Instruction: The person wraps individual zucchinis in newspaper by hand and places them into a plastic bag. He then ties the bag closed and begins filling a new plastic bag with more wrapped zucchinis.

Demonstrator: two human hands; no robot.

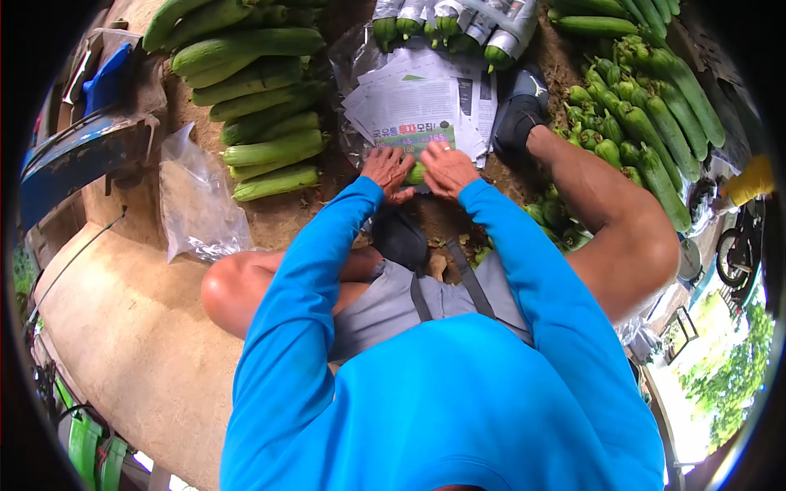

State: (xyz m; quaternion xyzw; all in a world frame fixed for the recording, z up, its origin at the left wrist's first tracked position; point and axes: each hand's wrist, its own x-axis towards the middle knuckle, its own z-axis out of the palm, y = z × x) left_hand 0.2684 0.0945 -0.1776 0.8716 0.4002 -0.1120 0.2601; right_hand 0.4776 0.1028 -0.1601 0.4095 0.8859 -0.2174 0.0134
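A long green gourd [416, 173] lies crosswise at the near edge of a printed newspaper sheet [409, 106], only its middle showing between my hands. My left hand [389, 173] curls over its left part, fingers on the paper's edge. Gripping the other end is my right hand [450, 170], its fingers bent over the paper and the gourd. More newspaper sheets [479, 90] are stacked underneath. Beyond the stack, several newspaper-wrapped gourds [498, 56] lie side by side with their green ends poking out.
A pile of long green gourds [270, 110] lies on the left, and another heap of gourds [647, 123] on the right. A clear plastic bag [201, 196] rests left of my knee. My shoe [521, 110] stands beside the paper stack.
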